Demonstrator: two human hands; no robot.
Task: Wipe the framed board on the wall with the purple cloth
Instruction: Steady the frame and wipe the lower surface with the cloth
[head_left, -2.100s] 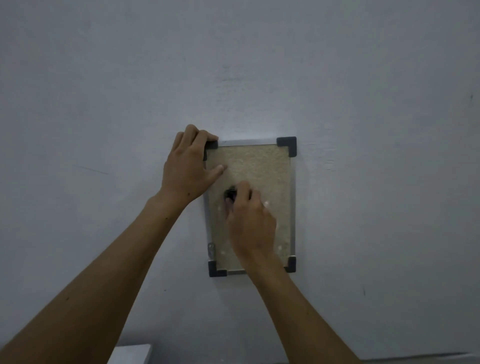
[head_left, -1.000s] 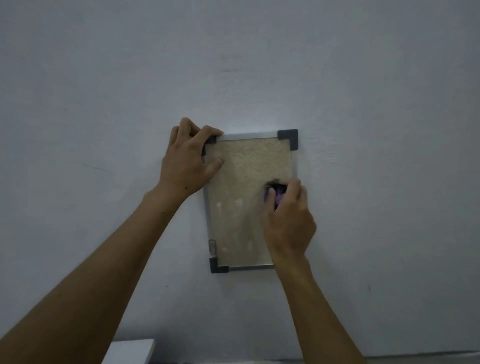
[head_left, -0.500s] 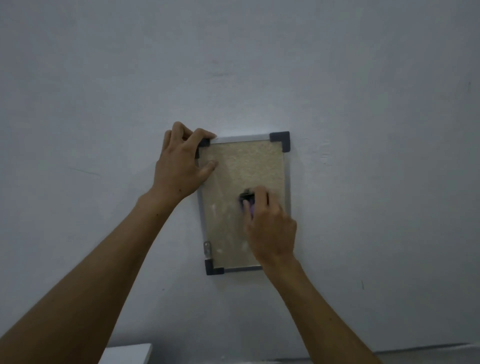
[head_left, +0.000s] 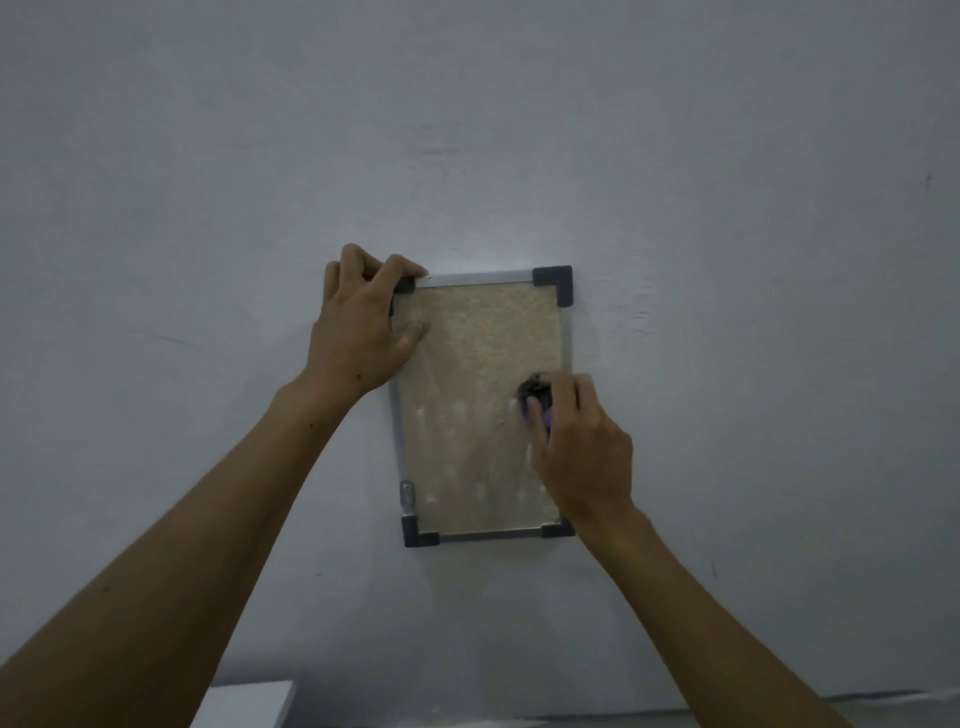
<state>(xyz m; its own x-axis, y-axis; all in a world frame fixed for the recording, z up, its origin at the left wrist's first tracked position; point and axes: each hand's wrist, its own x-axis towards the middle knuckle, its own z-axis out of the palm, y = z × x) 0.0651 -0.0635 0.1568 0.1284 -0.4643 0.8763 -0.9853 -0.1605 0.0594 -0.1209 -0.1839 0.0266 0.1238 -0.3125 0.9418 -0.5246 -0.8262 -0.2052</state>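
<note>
My fingers (head_left: 535, 410) on my right hand (head_left: 582, 447) squeeze the purple cloth (head_left: 537, 402) against the framed board (head_left: 478, 395).

The cloth is bunched up small, dark on top and purple below, and it touches the right side of the board, about halfway up. My left hand (head_left: 358, 322) holds the top left corner of the board: its fingers curl over the top edge and its thumb lies flat on the front. The board hangs on the grey wall (head_left: 727, 208). It has a silver frame, dark corner pieces and a speckled tan middle with pale smudges low down. A white thing (head_left: 244, 712) peeks in at the bottom.
</note>
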